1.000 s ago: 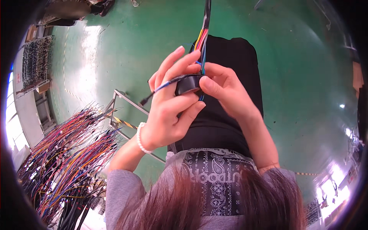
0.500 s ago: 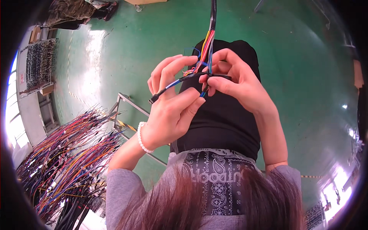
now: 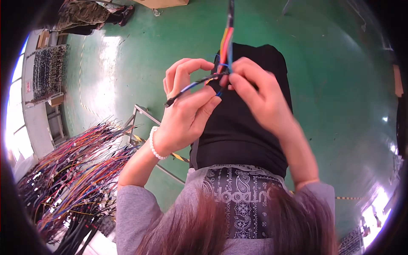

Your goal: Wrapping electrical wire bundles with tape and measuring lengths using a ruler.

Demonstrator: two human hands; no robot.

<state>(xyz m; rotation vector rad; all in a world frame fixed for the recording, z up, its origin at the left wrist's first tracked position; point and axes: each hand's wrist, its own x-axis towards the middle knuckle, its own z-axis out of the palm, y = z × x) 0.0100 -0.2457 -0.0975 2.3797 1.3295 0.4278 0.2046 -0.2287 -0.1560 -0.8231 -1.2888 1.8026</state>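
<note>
In front of me hangs a wire harness (image 3: pixel 226 44), its yellow, red and blue wires coming out of a black sleeve above. A branch wrapped partly in black tape (image 3: pixel 187 88) juts out to the left across my left hand (image 3: pixel 183 114), ending in a dark tip. My left hand is closed, thumb and finger pinching a short blue-and-black branch below the junction. At the taped junction, my right hand (image 3: pixel 259 87) pinches the harness between thumb and fingers. Its fingertips partly hide the joint. A white bead bracelet (image 3: pixel 154 142) circles my left wrist.
Large heaps of coloured wires (image 3: pixel 80 170) lie at the lower left beside a metal frame (image 3: pixel 146 111). A person's legs (image 3: pixel 85 15) show at the upper left, near a cardboard box (image 3: pixel 159 3). The floor (image 3: pixel 340 97) is green.
My right hand has drawn in against the junction, its fingers closing more tightly. A dark strip that stuck out under its thumb no longer shows. The harness top has swung slightly left.
</note>
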